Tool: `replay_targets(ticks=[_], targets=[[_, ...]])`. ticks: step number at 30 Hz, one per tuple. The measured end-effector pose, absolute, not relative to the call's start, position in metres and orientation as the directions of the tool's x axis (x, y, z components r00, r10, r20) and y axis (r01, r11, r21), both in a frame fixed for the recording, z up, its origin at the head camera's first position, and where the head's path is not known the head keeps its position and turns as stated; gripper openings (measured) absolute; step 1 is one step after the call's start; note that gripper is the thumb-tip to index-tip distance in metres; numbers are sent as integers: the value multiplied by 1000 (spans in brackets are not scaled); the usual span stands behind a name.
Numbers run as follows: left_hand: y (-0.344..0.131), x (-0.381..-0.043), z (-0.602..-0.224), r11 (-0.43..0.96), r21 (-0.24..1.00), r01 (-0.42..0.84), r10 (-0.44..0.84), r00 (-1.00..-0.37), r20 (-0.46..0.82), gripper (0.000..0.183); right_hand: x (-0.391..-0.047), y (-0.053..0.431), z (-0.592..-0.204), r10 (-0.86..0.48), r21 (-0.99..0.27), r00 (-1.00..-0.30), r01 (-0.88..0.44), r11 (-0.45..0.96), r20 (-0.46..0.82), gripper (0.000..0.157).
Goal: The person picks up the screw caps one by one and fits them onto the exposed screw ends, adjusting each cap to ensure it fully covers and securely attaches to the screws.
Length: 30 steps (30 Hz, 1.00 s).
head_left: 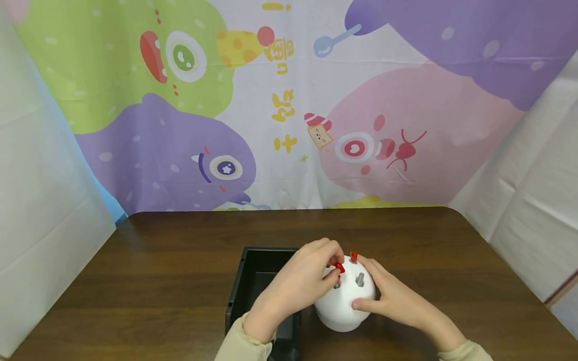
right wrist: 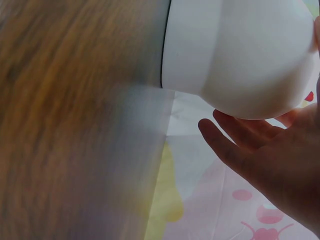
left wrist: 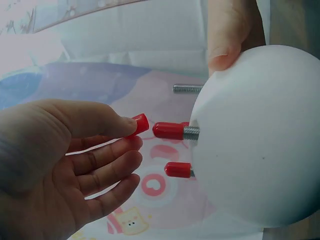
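Observation:
A white ball-shaped body (head_left: pixel 341 312) with a narrower base stands upright on the table. Metal threaded studs stick out of its top, one of them a bare stud (left wrist: pixel 187 89). Two other studs carry red caps, a nearer cap (left wrist: pixel 167 130) and a lower cap (left wrist: pixel 177 169) in the left wrist view. My left hand (head_left: pixel 300 273) pinches a loose red cap (left wrist: pixel 142 124) between thumb and index finger, just apart from the capped stud. From the right, my right hand (head_left: pixel 399 301) holds the ball, thumb in front and fingers around the far side.
To the left of the ball is a black tray (head_left: pixel 231 301), partly hidden by my left forearm. Both stand on a dark wooden table (head_left: pixel 135 281). Behind hangs a cloth (head_left: pixel 289 175) printed with cartoon figures, with white cloth on both sides.

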<state>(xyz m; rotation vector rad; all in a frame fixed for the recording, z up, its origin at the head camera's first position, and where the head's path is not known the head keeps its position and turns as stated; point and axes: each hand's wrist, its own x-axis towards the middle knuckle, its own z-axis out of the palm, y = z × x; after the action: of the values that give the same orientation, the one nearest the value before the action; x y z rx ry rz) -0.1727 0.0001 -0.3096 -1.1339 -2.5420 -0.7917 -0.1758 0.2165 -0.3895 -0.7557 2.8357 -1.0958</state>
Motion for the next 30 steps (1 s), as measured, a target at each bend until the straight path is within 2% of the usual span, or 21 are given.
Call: replay_targets(ticks=[12,18,30], targets=[[12,-176,-316,563,270,781,626,-616,478,12,-175,216,-390,-448,-637,-876,-450,626,178,78],[18,-176,-318,555,257,791,628,-601,495,11,-175,216,-390,-447,-641,-875,-451,621,183,80],[25,-178,-321,548,213,809,641,-570,514,12,-174,217,-390,-463,-648,-866,-465,603,190,76]])
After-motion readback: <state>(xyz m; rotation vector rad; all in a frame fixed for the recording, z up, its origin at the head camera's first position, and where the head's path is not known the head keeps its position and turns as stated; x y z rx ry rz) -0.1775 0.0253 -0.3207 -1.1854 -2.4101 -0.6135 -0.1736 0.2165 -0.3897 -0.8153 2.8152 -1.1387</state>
